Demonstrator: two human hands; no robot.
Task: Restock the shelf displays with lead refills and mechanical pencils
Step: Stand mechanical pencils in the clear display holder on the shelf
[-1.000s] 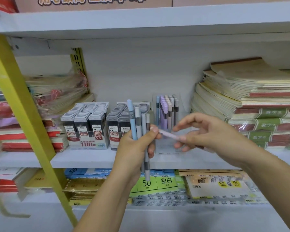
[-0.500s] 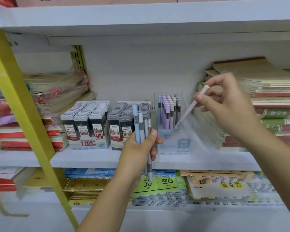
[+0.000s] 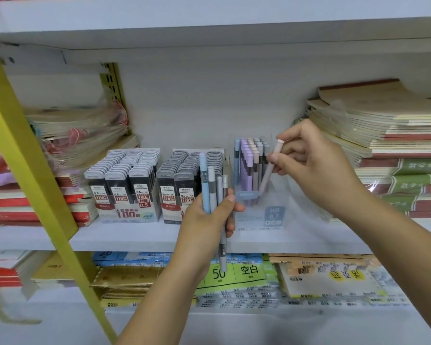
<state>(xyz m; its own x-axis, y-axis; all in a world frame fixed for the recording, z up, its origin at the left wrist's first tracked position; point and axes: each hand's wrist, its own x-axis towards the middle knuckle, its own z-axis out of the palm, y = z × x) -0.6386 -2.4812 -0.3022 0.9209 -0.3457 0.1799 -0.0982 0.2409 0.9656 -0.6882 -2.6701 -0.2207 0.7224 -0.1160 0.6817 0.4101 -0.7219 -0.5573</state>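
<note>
My left hand [image 3: 209, 217] grips a bundle of several mechanical pencils [image 3: 213, 188], blue and grey, upright in front of the shelf. My right hand [image 3: 311, 165] pinches a pale pink mechanical pencil [image 3: 269, 170] whose tip points down into the clear display box [image 3: 261, 215] marked HB 0.7. Several purple, pink, grey and blue pencils [image 3: 249, 158] stand in that box. Two display boxes of lead refills stand to its left: the 0.5 box [image 3: 125, 185] and the 0.7 box [image 3: 182, 185], partly hidden by my left hand.
The white shelf [image 3: 135, 237] carries stacks of notebooks on the right [image 3: 388, 145] and wrapped notebooks on the left [image 3: 80, 135]. A yellow slanted post [image 3: 35, 170] crosses the left side. Paper packs [image 3: 321, 277] fill the lower shelf. Another shelf board [image 3: 209, 18] runs overhead.
My right hand took the pink pencil from the left hand's bundle, lifted it to the right, and has now lowered it tip-first into the clear box. The left hand stayed almost still.
</note>
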